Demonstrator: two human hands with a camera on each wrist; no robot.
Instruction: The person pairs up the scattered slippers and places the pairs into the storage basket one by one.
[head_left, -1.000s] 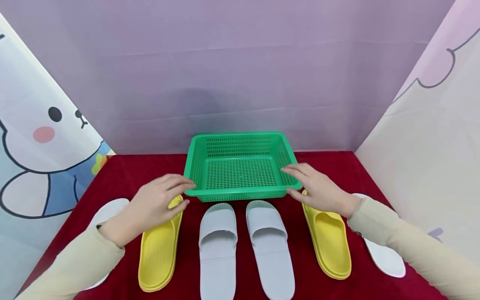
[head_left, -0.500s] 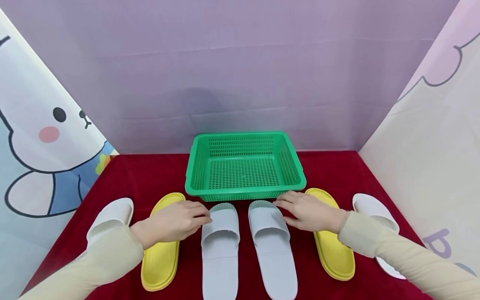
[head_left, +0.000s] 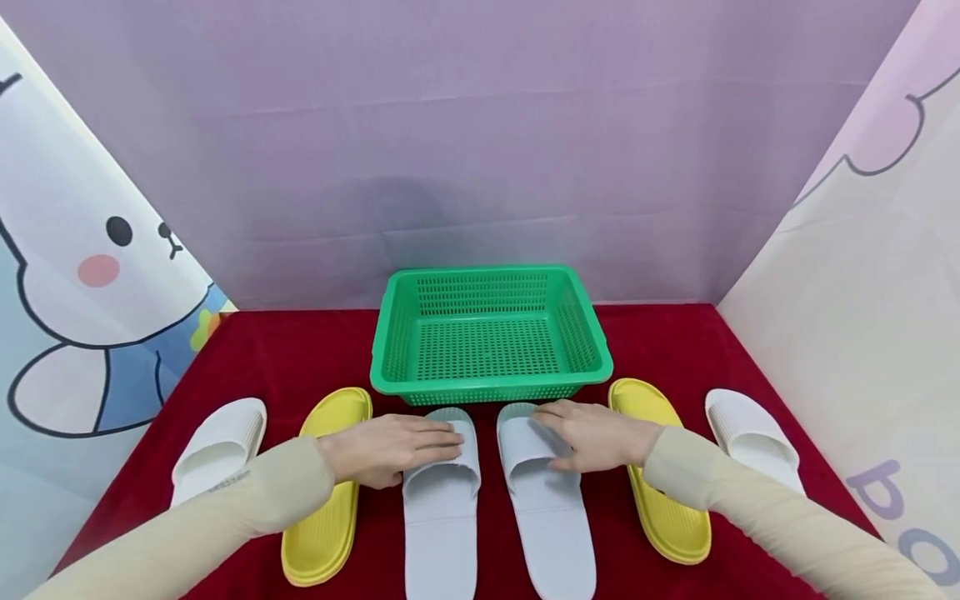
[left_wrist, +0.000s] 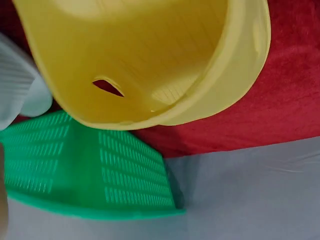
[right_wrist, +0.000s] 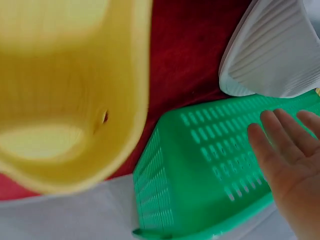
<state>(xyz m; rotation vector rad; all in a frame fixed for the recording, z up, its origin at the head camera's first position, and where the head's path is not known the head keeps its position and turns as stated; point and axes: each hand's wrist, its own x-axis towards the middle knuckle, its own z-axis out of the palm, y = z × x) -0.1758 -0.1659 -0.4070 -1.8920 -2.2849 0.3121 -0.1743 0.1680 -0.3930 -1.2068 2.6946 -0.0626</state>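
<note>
A pair of light grey slippers lies side by side in the middle, the left grey slipper [head_left: 441, 542] and the right grey slipper [head_left: 555, 533]. My left hand [head_left: 393, 448] reaches across the strap of the left one, fingers extended over it. Over the outer side of the other strap, my right hand [head_left: 596, 435] has its fingers spread, the thumb near the foot opening. Straight fingers also show at the edge of the right wrist view. Whether either hand bears on its strap is hard to tell. Only a sliver of the left hand enters the left wrist view.
A green basket [head_left: 491, 389] stands behind the grey slippers. Under the forearms lie a left yellow slipper [head_left: 318, 537] and a right yellow slipper [head_left: 675, 521]. Farther out are a left white slipper [head_left: 221, 442] and a right white slipper [head_left: 753, 437]. Red cloth [head_left: 315, 346] covers the table.
Both hands have come down and inward from near the basket's front corners to the grey slippers' straps. The slippers and basket lie where they were.
</note>
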